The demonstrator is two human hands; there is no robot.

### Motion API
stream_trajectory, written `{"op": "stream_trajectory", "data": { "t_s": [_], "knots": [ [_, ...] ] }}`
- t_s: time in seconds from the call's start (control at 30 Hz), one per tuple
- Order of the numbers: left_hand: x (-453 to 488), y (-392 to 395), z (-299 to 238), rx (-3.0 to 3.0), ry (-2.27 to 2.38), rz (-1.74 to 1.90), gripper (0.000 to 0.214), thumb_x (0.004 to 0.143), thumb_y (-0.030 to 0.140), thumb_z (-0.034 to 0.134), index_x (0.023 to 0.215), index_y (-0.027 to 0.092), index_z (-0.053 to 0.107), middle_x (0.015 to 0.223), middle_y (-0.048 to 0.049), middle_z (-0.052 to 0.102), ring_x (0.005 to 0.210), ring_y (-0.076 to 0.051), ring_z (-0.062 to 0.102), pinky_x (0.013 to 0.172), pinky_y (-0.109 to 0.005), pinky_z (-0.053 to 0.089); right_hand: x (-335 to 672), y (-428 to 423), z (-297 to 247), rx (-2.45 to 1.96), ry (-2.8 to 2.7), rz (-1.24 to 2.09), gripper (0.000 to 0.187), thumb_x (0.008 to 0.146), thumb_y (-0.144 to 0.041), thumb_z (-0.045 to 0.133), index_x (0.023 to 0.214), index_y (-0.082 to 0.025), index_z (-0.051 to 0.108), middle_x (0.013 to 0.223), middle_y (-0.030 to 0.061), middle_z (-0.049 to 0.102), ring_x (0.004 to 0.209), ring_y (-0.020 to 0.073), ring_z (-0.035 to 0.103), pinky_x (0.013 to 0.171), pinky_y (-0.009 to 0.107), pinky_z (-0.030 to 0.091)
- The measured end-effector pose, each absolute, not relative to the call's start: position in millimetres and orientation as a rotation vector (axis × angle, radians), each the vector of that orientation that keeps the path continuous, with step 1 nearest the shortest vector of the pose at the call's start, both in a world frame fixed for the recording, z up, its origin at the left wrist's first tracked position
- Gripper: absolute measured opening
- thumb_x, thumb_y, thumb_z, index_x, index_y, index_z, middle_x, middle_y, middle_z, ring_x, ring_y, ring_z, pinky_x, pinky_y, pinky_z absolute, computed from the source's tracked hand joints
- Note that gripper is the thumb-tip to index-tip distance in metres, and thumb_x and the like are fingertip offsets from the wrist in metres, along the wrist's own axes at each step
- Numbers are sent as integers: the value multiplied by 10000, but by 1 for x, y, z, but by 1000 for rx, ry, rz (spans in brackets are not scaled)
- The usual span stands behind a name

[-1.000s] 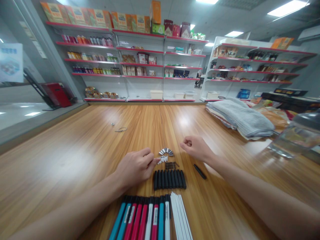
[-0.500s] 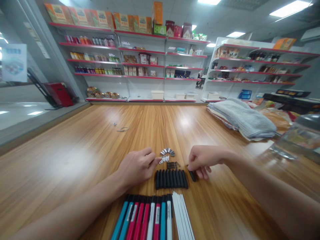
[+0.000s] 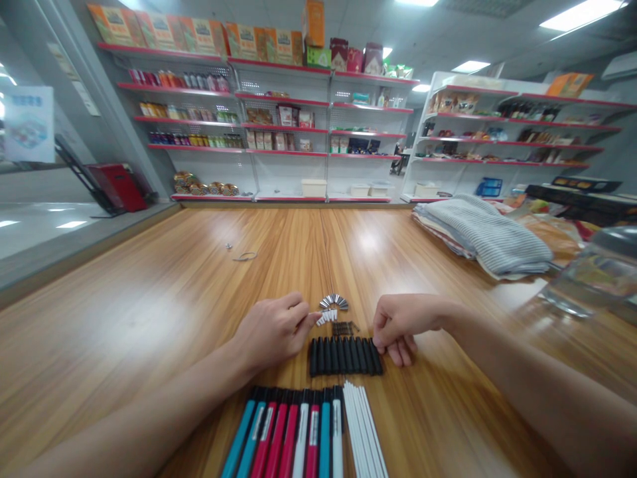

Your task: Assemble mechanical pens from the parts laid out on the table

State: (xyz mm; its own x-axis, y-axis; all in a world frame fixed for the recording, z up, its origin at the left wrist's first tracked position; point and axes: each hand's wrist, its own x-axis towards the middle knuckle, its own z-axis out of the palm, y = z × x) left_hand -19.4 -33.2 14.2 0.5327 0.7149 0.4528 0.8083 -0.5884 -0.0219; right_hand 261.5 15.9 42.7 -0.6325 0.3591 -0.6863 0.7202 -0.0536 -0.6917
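My right hand [image 3: 398, 326] has its thumb and fingers closed on the top of a black pen part [image 3: 377, 362], a short tube at the right end of a tight row of matching black tubes [image 3: 341, 356]. The tube lies against its neighbour. Left of the row, my left hand [image 3: 276, 332] rests with its fingers pinched; what they hold, if anything, is too small to name. Its fingertips are beside small white pieces [image 3: 328, 317]. Dark springs [image 3: 343, 328] lie just above the black row, and silver cone tips [image 3: 334, 302] form an arc behind.
Blue, pink and white pen barrels [image 3: 283, 431] lie side by side in front, next to thin white refills [image 3: 364, 431]. A wire ring [image 3: 245, 256] lies farther back left. Folded cloths [image 3: 482, 232] and a clear jar [image 3: 592, 272] stand right. Stocked shelves [image 3: 279, 153] stand behind.
My right hand has brought the black tube leftward, from apart and slanted to lying against the end of the row. My left hand has stayed in place.
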Motion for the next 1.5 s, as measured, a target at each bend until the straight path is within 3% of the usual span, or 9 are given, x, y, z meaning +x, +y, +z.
{"op": "stream_trajectory", "data": {
  "t_s": [0.2, 0.3, 0.43, 0.53, 0.63, 0.73, 0.87, 1.2, 1.5],
  "knots": [
    [-20, -33, 13, -2547, -1273, -604, 348, 952, 376, 390, 713, 176, 545, 721, -15, 524, 584, -115, 474, 508, -264, 280, 265, 20, 42, 1202, 1902, -1760, 254, 724, -354, 613, 776, -108, 653, 636, 33, 694, 492, 107, 640, 392, 147, 437],
    [-19, -33, 14, -2548, -1278, -593, 347, 953, 373, 387, 710, 178, 540, 721, -13, 519, 590, -118, 478, 509, -267, 285, 265, 25, 35, 1261, 1974, -1782, 241, 725, -357, 605, 706, -118, 622, 510, -8, 616, 373, 93, 551, 322, 156, 366],
    [-17, -34, 15, -2569, -1269, -560, 340, 955, 372, 382, 718, 184, 537, 725, -10, 511, 596, -119, 483, 513, -270, 300, 250, 24, 15, 1690, 2478, -1823, 292, 795, -392, 547, 612, -170, 493, 373, -88, 362, 301, 61, 348, 313, 183, 228],
    [-16, -34, 15, -2577, -1236, -561, 328, 952, 373, 394, 720, 187, 533, 726, -4, 504, 586, -114, 475, 511, -267, 308, 233, 15, 5, 1935, 3031, -1581, 335, 852, -397, 510, 616, -158, 510, 480, -58, 392, 431, 59, 371, 412, 192, 263],
    [-16, -35, 12, -2562, -1199, -571, 321, 946, 374, 410, 716, 187, 532, 719, 1, 496, 570, -109, 464, 501, -265, 308, 223, 2, 8, 1761, 3327, -1301, 290, 885, -385, 494, 726, -155, 572, 574, -28, 469, 505, 82, 413, 469, 213, 309],
    [-15, -35, 10, -2558, -1132, -573, 306, 944, 363, 421, 731, 183, 549, 722, 0, 502, 563, -103, 460, 495, -260, 312, 220, -9, 15, 1286, 3551, -931, 224, 850, -372, 572, 930, -168, 619, 703, 11, 573, 586, 113, 486, 556, 241, 390],
    [-14, -36, 9, -2554, -1038, -537, 286, 947, 342, 419, 760, 183, 565, 729, -1, 519, 565, -100, 466, 484, -250, 307, 215, -16, 16, 908, 3683, -602, 217, 848, -351, 602, 1002, -199, 623, 878, 63, 631, 819, 182, 573, 735, 300, 455],
    [-15, -33, 8, -2525, -1065, -526, 315, 956, 357, 408, 752, 171, 559, 739, -8, 531, 551, -88, 452, 481, -245, 278, 215, -6, 9, 1133, 3658, -587, 123, 903, -247, 520, 847, -189, 613, 808, 51, 622, 764, 162, 559, 690, 283, 437],
    [-17, -36, 12, -2530, -1161, -547, 320, 956, 364, 408, 748, 172, 558, 736, -10, 525, 581, -101, 471, 505, -255, 296, 257, 36, 6, 1303, 3286, -973, 130, 835, -247, 590, 764, -147, 633, 741, 21, 584, 674, 125, 521, 610, 237, 402]
  ]
}}
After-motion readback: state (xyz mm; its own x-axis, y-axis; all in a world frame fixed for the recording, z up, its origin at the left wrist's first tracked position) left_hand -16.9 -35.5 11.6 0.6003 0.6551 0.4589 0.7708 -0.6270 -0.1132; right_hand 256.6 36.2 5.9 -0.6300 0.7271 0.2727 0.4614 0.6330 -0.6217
